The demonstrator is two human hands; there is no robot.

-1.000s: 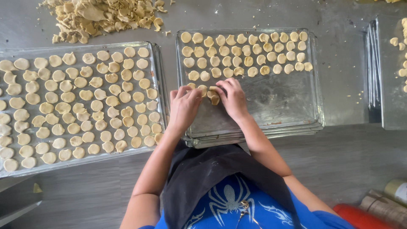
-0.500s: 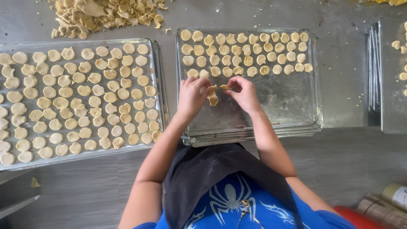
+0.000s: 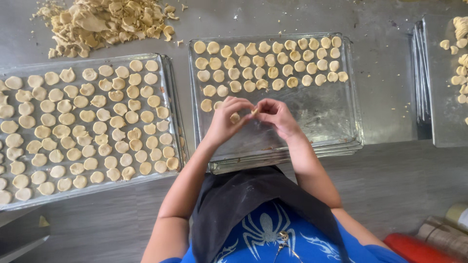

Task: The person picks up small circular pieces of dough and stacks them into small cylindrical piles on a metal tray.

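Even, soft overhead light — faint glare on the metal trays (image 3: 351, 117), weak shadows, slight softness throughout.

We see lots of bare room on the middle tray (image 3: 321, 122): its near half has no dough rounds, only our left hand (image 3: 225, 119) and right hand (image 3: 278, 116) over it, close together. The far half is blocked by rows of dough rounds (image 3: 273, 63). The left tray (image 3: 168, 78) is packed full to its edges, so no hand can set down there. A bare strip of worktop (image 3: 385, 68) runs between the middle tray and the stacked trays (image 3: 423, 78) at the right edge. The far left corner is blocked by a heap of dough scraps (image 3: 107, 22). The near right corner holds rolls (image 3: 438, 238).
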